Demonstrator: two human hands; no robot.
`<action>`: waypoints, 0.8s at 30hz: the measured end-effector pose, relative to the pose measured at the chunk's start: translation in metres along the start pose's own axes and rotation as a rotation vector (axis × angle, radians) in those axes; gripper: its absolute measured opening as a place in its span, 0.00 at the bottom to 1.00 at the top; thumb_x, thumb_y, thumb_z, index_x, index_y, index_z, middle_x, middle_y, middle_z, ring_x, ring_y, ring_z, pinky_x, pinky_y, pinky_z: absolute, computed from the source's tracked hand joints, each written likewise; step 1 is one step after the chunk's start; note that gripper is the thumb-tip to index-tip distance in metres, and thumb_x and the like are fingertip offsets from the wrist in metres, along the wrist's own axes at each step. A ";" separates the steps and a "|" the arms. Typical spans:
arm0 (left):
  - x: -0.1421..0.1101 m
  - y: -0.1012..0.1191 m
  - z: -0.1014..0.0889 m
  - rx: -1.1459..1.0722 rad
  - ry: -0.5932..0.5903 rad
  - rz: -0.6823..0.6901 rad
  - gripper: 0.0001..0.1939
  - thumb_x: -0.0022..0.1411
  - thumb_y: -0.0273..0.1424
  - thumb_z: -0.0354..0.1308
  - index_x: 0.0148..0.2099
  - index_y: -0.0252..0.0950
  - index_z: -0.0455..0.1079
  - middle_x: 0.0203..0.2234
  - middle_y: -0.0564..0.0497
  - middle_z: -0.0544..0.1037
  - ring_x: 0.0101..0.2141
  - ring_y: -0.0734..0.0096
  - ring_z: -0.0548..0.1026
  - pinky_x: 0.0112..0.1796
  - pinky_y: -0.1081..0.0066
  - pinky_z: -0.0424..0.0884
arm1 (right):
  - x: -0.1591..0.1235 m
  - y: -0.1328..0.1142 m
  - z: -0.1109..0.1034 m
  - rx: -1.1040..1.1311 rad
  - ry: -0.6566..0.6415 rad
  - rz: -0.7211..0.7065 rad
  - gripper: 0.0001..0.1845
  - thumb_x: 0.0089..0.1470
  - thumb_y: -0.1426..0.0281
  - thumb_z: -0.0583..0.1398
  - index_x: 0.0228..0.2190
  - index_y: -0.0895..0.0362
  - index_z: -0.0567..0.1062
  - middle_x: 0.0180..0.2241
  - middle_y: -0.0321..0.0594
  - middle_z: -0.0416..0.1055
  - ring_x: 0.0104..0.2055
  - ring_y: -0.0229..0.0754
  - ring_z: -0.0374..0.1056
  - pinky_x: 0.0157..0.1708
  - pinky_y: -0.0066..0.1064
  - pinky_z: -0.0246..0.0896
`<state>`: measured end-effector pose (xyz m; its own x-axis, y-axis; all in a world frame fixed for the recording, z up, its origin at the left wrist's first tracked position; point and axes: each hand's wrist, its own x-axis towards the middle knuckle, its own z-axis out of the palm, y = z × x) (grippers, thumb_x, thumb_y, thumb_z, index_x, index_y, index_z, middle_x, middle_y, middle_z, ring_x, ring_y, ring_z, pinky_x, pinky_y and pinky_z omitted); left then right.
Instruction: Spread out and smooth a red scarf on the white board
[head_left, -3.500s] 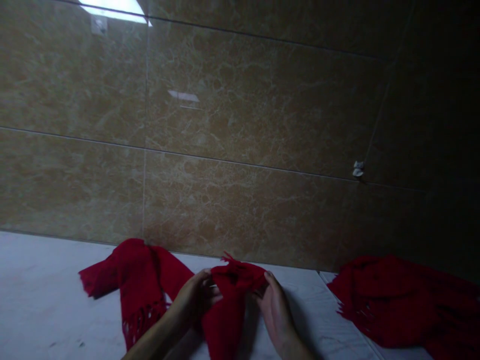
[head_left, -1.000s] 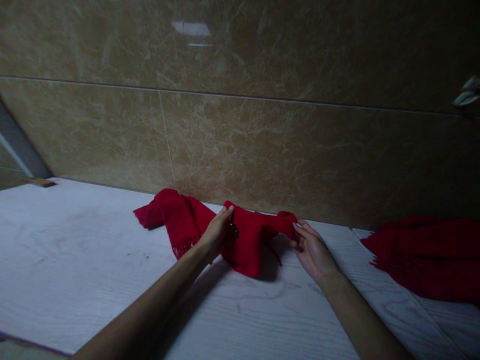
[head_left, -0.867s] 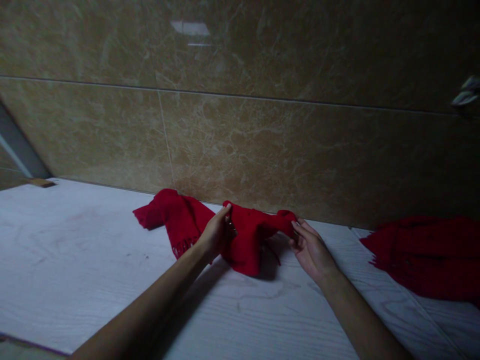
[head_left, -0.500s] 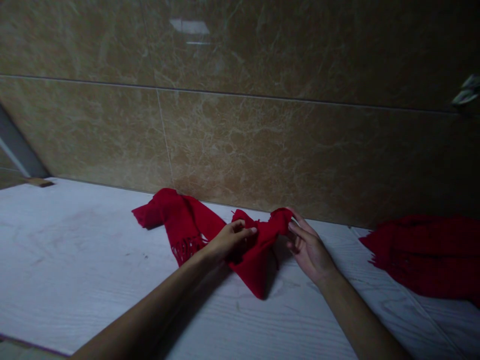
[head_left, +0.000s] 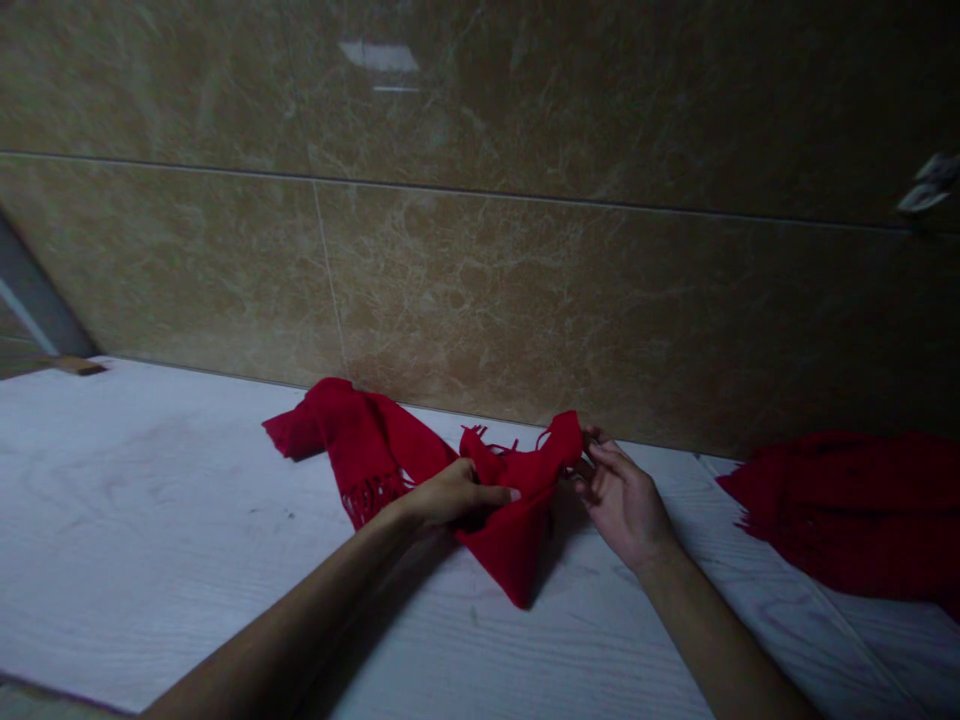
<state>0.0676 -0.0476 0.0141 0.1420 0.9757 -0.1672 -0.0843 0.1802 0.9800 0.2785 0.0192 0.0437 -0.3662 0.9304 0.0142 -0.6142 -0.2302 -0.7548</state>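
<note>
On the white wood-grain desk point(head_left: 247, 620), close to the foot of the tiled wall point(head_left: 450, 280), a red scarf point(head_left: 510, 560) is raised between the two hands, its lower fold hanging to a point above the boards. Compared with half a second ago, its right corner, curled over then, stands straighter, and loose fringe threads show along the top between two raised peaks. I take this to mean that the bunched end is being opened out, with its edge easier to reach. The left hand point(head_left: 442, 495) grips the cloth, thumb pressed flat over the front, the other fingers mostly hidden behind. The right hand point(head_left: 622, 500) has its fingers bent at the right corner; whether they pinch it or only touch it I cannot tell. Left of the hands lies a red fringed length point(head_left: 345, 420), its band reaching toward the left hand, possibly the same piece. Well to the right rests a red heap point(head_left: 847, 510).
</note>
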 end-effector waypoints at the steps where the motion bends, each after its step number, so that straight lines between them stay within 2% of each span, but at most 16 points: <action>1: 0.000 0.001 0.001 -0.017 0.020 0.012 0.22 0.47 0.44 0.73 0.31 0.32 0.72 0.17 0.57 0.69 0.17 0.80 0.61 0.21 0.75 0.51 | 0.000 0.001 0.000 -0.002 -0.002 0.003 0.17 0.40 0.74 0.71 0.35 0.51 0.77 0.35 0.31 0.80 0.28 0.36 0.74 0.18 0.19 0.68; 3: 0.000 0.005 0.004 -0.113 0.078 0.066 0.22 0.49 0.46 0.72 0.33 0.32 0.73 0.20 0.55 0.73 0.20 0.77 0.66 0.23 0.75 0.57 | 0.002 0.002 -0.001 -0.012 -0.024 0.008 0.17 0.40 0.72 0.72 0.35 0.51 0.78 0.35 0.31 0.79 0.29 0.35 0.74 0.18 0.19 0.67; 6: 0.000 0.013 0.008 -0.282 0.148 0.163 0.23 0.49 0.46 0.72 0.37 0.32 0.76 0.27 0.48 0.80 0.29 0.69 0.76 0.32 0.72 0.69 | 0.004 0.007 -0.003 -0.045 -0.074 0.009 0.17 0.42 0.66 0.74 0.35 0.52 0.79 0.36 0.34 0.79 0.33 0.37 0.74 0.21 0.20 0.67; 10: -0.001 0.019 0.009 -0.350 0.197 0.211 0.23 0.50 0.45 0.72 0.37 0.29 0.78 0.27 0.45 0.82 0.30 0.65 0.78 0.37 0.69 0.73 | 0.007 0.014 -0.006 -0.094 -0.104 0.030 0.19 0.43 0.57 0.74 0.35 0.53 0.80 0.38 0.38 0.80 0.40 0.40 0.74 0.34 0.25 0.71; 14: -0.002 0.021 0.009 -0.281 0.158 0.265 0.24 0.52 0.44 0.70 0.43 0.29 0.79 0.33 0.43 0.84 0.33 0.63 0.79 0.40 0.68 0.74 | 0.003 0.020 -0.007 -0.261 -0.149 0.056 0.24 0.44 0.50 0.72 0.36 0.55 0.80 0.37 0.43 0.80 0.36 0.41 0.74 0.32 0.27 0.68; 17: -0.004 0.020 0.009 -0.194 0.102 0.294 0.25 0.51 0.44 0.71 0.44 0.29 0.79 0.36 0.43 0.84 0.35 0.61 0.79 0.40 0.68 0.73 | -0.003 0.024 -0.004 -0.435 -0.274 0.029 0.26 0.47 0.48 0.70 0.37 0.56 0.80 0.37 0.44 0.79 0.35 0.42 0.73 0.33 0.29 0.67; 20: -0.004 0.017 0.011 -0.111 0.091 0.292 0.24 0.50 0.43 0.72 0.43 0.30 0.78 0.36 0.44 0.83 0.36 0.61 0.79 0.41 0.67 0.74 | -0.007 0.028 0.001 -0.556 -0.370 -0.001 0.26 0.49 0.46 0.68 0.35 0.57 0.80 0.32 0.42 0.78 0.33 0.42 0.72 0.33 0.30 0.66; 24: -0.004 0.013 0.012 0.040 0.087 0.268 0.22 0.47 0.39 0.74 0.41 0.31 0.77 0.35 0.45 0.82 0.38 0.59 0.78 0.45 0.63 0.73 | -0.006 0.032 0.002 -0.666 -0.327 -0.080 0.26 0.49 0.46 0.68 0.27 0.58 0.77 0.25 0.37 0.74 0.28 0.40 0.67 0.30 0.29 0.61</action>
<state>0.0782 -0.0504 0.0286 0.0343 0.9953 0.0910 -0.0683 -0.0885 0.9937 0.2597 0.0061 0.0204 -0.5914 0.7806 0.2021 -0.1326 0.1531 -0.9793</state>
